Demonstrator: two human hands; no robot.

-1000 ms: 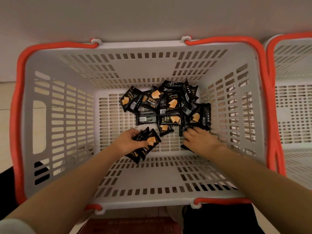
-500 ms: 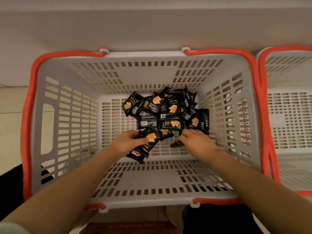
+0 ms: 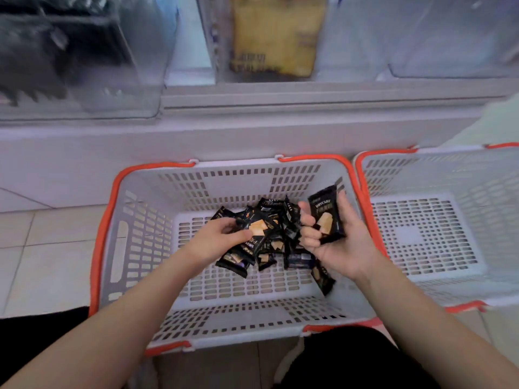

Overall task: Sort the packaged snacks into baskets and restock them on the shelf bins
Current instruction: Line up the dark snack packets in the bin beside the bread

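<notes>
1. Basket, white with an orange rim, sits on the tiled floor at centre frame. A heap of small black snack packets lies on its slotted bottom, toward the far right corner.
2. Left hand: fingers curled round a small bunch of packets, thumb on top, held low over the near edge of the heap.
3. Right hand: palm up, fingers curled round one upright packet, raised above the heap near the basket's right wall. More packets may be tucked below it; one loose packet shows under the wrist, and I cannot tell if it is held or falling.
4. Second basket, same make, stands just beside the first at right of frame; nothing shows in the part seen.
5. Clear shelf bins run across the top of the frame, badly blurred; one at left looks to hold dark packets.
6. Handling, my judgement: packets look light, flat and crinkly, with glossy film that slides easily. The contents look like biscuits or crackers, so likely brittle.
7. Where to hold: across the flat faces, several stacked and pinched mid-body, with moderate squeeze. A bunch held by the edges would probably fan out and shed packets.
</notes>
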